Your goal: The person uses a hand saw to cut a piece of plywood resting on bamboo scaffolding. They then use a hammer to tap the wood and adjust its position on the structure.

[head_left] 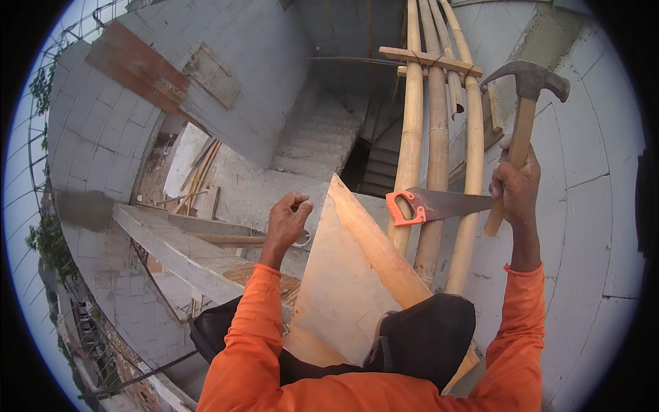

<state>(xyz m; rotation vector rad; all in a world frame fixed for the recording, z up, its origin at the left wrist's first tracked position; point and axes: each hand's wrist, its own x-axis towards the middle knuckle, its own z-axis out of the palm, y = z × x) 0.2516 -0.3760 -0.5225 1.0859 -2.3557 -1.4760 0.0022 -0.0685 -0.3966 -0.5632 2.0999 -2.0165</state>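
My right hand (pixel 516 182) is wrapped round the wooden handle of a claw hammer (pixel 524 127), raised at the right with its dark metal head up. My left hand (pixel 289 221) is closed, thumb and fingers drawn together, beside a plywood board (pixel 343 275); whatever it may hold is too small to make out. That board lies in front of me and runs under my dark-clad legs, its far corner pointed. A handsaw (pixel 439 204) with an orange handle rests across several bamboo poles (pixel 437 137), to the left of my right hand.
Wooden crosspieces (pixel 430 60) span the bamboo poles at the far end. Beyond the board, concrete stairs (pixel 322 134) lead down beside a dark opening (pixel 357 161). A grey block wall (pixel 583 206) rises at the right. A long light beam (pixel 185 254) slants at the left.
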